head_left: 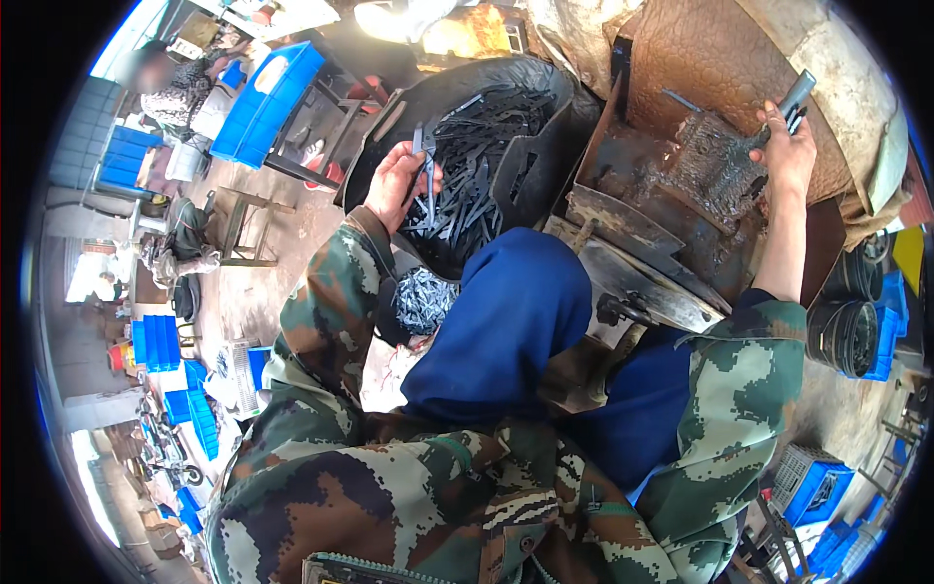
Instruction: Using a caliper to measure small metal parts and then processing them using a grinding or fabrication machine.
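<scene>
Head view showed a camouflage jacket (389, 477) filling the near side, with blue trousers (511, 311) beyond it. Far right of the knees sat a rusty metal tray (623, 216), with a rough, wet dark slab (715, 161) inside. To its left stood a black tub (535, 146) heaped with dark blades (486, 146). A blue crate (268, 102) was farther left. Near the tub, just left of the knee, was a small bucket of shiny scraps (426, 300).

The left hand (391, 185) was over the left side of the tub, its fingers closed on a slim grey blade (418, 141); whether a second lay with it I could not tell. The right hand (786, 156) was above the right side of the tray, fingers wrapped round a grey bundle (800, 90) that pointed to the far right. Whether that was one piece or several was unclear.

The step in hand seemed to be handling metal pieces between tub and tray, with both hands loaded. The next move would call for a firm hold on each load, and care around the heaped edges and the wet slab.
</scene>
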Motion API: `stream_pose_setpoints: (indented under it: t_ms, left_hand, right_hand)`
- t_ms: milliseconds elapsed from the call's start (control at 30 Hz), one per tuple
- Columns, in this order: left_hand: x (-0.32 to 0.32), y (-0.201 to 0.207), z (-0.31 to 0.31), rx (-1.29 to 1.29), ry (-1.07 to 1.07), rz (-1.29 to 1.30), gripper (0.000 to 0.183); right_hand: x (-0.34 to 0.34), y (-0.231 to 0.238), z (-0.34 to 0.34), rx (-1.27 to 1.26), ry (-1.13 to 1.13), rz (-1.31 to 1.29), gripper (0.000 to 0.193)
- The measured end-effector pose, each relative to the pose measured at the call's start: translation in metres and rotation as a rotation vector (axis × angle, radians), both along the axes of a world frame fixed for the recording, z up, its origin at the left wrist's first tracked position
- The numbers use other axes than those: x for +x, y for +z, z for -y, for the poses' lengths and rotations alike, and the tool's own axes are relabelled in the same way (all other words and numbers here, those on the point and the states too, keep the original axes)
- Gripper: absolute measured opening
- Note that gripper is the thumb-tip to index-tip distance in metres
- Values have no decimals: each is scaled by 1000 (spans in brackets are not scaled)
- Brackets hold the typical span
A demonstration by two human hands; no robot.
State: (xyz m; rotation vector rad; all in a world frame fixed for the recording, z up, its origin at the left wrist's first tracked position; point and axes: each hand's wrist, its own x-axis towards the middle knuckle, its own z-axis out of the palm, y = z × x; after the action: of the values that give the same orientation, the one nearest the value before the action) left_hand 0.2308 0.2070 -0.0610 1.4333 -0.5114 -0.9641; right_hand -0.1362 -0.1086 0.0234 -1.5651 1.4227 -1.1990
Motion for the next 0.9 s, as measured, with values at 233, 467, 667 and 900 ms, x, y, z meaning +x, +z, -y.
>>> stream_pose_setpoints:
  t_ms: [233,467,667,900]
  left_hand:
    - [-5,-1,7,-32,-108,-40,23]
    - [-15,15,19,-20,-232,-57,20]
    - [-19,25,25,-2,-293,-135,31]
    - [-30,30,31,18,-370,-108,39]
  right_hand:
    - [0,-3,0,-7,11,25,37]
    - [-1,-4,1,-20,12,98,33]
    - [0,-5,3,-7,13,105,32]
    - [-3,-2,3,-3,0,74,32]
